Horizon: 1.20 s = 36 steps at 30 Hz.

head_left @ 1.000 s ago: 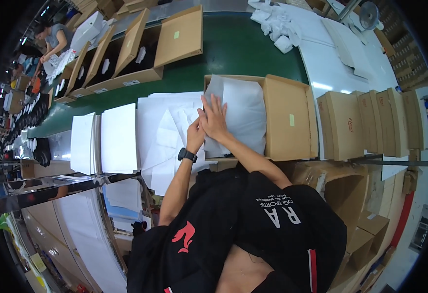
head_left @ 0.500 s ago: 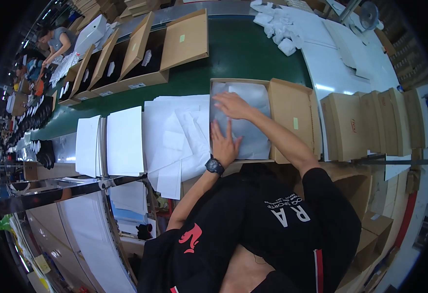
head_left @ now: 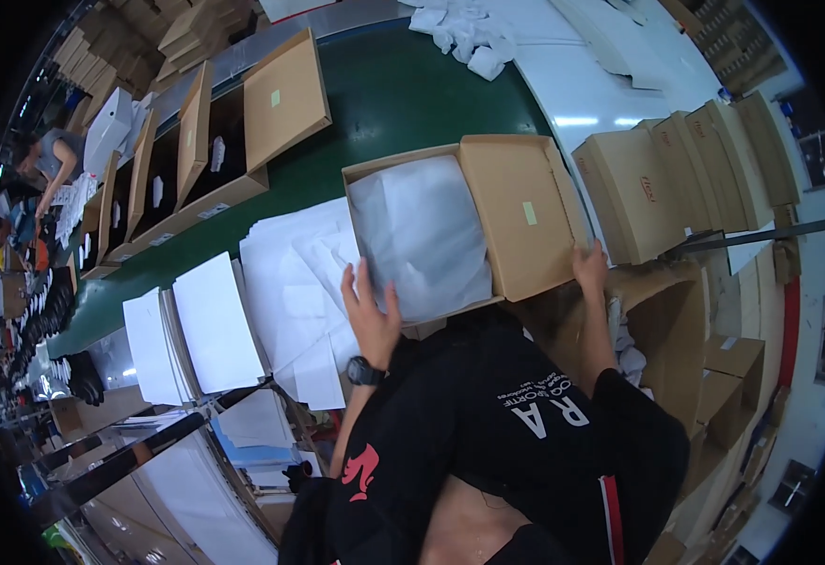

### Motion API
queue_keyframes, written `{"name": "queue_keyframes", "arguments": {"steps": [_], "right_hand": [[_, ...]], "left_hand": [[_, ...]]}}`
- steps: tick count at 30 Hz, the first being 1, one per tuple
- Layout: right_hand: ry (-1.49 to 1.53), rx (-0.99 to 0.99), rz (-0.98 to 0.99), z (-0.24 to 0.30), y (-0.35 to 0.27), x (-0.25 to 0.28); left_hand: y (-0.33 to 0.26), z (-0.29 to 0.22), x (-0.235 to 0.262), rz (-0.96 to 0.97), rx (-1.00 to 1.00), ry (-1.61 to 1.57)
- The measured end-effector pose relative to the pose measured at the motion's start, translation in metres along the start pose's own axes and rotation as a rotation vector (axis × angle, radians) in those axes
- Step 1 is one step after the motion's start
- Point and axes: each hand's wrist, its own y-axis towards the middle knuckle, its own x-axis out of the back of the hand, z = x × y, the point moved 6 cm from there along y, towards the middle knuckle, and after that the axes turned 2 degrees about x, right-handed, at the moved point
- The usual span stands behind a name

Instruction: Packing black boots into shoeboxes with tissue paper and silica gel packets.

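A cardboard box point(head_left: 412, 151) stands in front of me, its hinged lid point(head_left: 533, 213) folded open to the right. White tissue paper point(head_left: 422, 235) covers what lies inside, so the contents are hidden. At the box's near left corner is my left hand point(head_left: 372, 320), fingers spread, the tips by the paper and the box wall. My right hand point(head_left: 590, 273) grips the near right corner of the lid, with the fingers curled at its edge.
White paper sheets point(head_left: 290, 282) lie left of the box, beside white stacks point(head_left: 216, 315). Open boxes with dark contents point(head_left: 200, 169) line the green table's far left. Closed cardboard boxes point(head_left: 624, 193) stand at right. Crumpled white paper point(head_left: 469, 33) lies at the back. Another person point(head_left: 57, 160) works far left.
My right hand has left the tissue paper and moved right to the lid's corner. The left hand has drawn back to the box's near left corner. The box now sits turned in view.
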Motion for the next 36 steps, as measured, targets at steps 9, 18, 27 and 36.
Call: {"name": "queue_keyframes", "arguments": {"steps": [9,18,27,36], "right_hand": [[1.038,-0.252,0.441,0.125,0.011,0.182],[0.504,0.8,0.547,0.317,-0.121,0.044],[0.707,0.085,0.575,0.204,-0.081,-0.029],[1.487,-0.554,0.974,0.211,-0.114,-0.067]], "left_hand": [[0.027,0.094,-0.029,0.316,0.658,-0.555],[0.063,0.065,-0.012,0.463,0.751,-0.728],[0.041,0.099,-0.052,0.296,0.619,-0.633],[0.037,0.103,-0.077,0.294,0.857,-1.15]]}}
